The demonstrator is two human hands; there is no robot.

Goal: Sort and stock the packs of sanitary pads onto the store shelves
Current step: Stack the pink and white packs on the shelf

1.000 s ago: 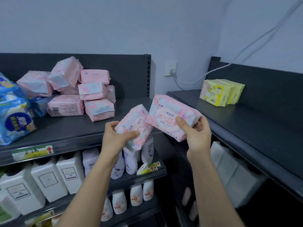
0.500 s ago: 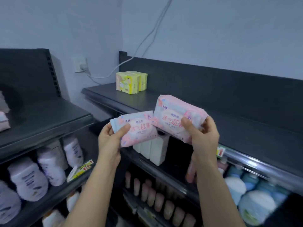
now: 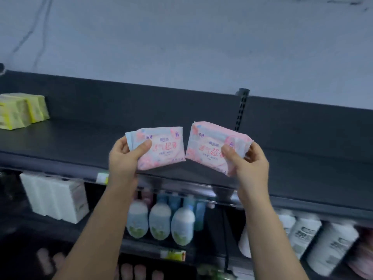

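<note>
Packs of pads, two in all, both pink and white with pink lettering, are held side by side in the air above the front of the top shelf (image 3: 76, 144), neither resting on it. The left pack (image 3: 161, 148) sits in the left hand (image 3: 125, 156), thumb across its front and fingers curled behind its left end, where a pale blue edge shows. The right pack (image 3: 212, 146) is gripped by the right hand (image 3: 251, 164) in the same way, thumb on the front and fingers wrapped round its right end. Their lower inner corners meet or nearly meet; I cannot tell which.

On the dark top shelf, far to the left and well apart from the hands, stand two yellow packs (image 3: 20, 111), touching each other. A slotted post (image 3: 241, 110) rises from the shelf's back panel just behind the right pack, with a pale wall (image 3: 181, 43) above.

A yellow price tag (image 3: 103, 177) is fixed to the shelf's front edge. The shelf below holds three white boxes (image 3: 54, 197) in a row on the left, three pale blue bottles (image 3: 160, 221) with green bases between the forearms, and at least two white bottles (image 3: 304, 235) on the right, too blurred to count surely.
</note>
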